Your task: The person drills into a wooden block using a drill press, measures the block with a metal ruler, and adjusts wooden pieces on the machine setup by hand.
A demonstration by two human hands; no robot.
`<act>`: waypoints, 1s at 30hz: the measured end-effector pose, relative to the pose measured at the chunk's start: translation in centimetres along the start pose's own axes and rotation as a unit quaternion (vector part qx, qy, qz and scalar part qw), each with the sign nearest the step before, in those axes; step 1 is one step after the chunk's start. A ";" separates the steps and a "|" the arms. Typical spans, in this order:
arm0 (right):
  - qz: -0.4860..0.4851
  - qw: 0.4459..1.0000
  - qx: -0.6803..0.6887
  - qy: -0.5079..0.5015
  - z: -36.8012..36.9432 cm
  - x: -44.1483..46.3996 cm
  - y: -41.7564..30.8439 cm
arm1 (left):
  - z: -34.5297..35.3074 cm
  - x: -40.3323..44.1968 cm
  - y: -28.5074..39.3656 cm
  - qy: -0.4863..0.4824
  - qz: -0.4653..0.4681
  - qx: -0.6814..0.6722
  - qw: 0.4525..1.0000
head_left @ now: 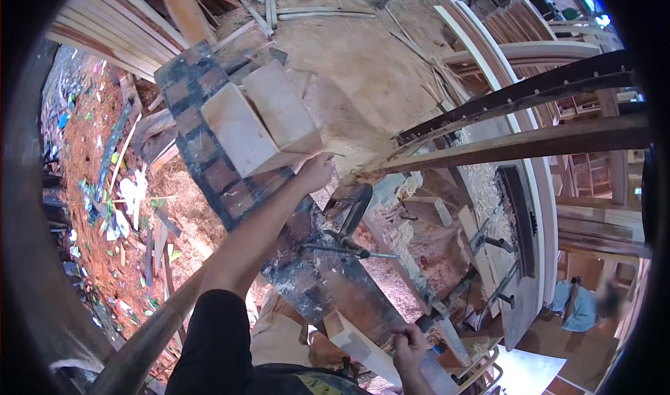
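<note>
My left hand point(317, 172) is closed at the lower corner of a pair of pale wooden blocks point(248, 126). A thin sliver sticks out by its fingers, too small to name. The blocks lie side by side on a long, dark-patterned bench point(202, 144), a narrow gap between them. Lower right, my right hand point(409, 347) has its fingers curled near a dark handle-like piece; what it holds, if anything, I cannot make out. Between the hands a metal clamp point(356, 210) sits at the bench edge. A pale squared timber point(359, 343) lies beside my right hand.
A long dark beam point(516, 144) and a studded dark strip point(516, 95) reach in from the right. Wood shavings and sawdust cover the ground. Stacked boards point(115, 28) stand upper left. More clamps point(499, 243) are at right, and a person in light blue point(579, 308) is farther off.
</note>
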State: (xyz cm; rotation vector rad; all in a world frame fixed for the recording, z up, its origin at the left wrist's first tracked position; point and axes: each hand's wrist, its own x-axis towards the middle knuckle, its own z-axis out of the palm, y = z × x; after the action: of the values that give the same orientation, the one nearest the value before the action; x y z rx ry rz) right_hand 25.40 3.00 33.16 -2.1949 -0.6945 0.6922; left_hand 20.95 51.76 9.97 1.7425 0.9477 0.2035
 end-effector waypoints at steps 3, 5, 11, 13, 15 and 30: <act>0.115 0.984 0.123 0.048 -2.0 -0.9 -4.3 | 0.8 3.5 0.0 -0.051 -0.022 0.129 0.990; 0.168 0.982 0.086 0.015 -3.5 -3.4 -2.5 | 2.4 5.7 -1.2 -0.087 -0.040 0.178 0.979; 0.122 0.984 0.104 -0.072 -2.7 -5.8 -6.6 | 6.1 10.5 -5.9 -0.133 0.075 0.412 0.898; 0.141 0.982 0.101 -0.070 -2.5 -5.9 -6.4 | 7.3 12.1 -7.9 -0.123 0.104 0.447 0.880; 0.155 0.981 0.104 -0.060 -2.5 -5.8 -6.7 | 7.8 12.6 -8.5 -0.103 0.078 0.417 0.900; 0.180 0.976 0.115 -0.044 -1.3 -6.3 -6.9 | 5.9 9.9 -3.7 -0.030 -0.017 0.164 0.986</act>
State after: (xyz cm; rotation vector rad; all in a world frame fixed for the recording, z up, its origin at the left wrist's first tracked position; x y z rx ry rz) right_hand 19.90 2.39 40.80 -2.0999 -0.2402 1.0065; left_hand 29.03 54.49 1.44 2.0182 1.0085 -0.0313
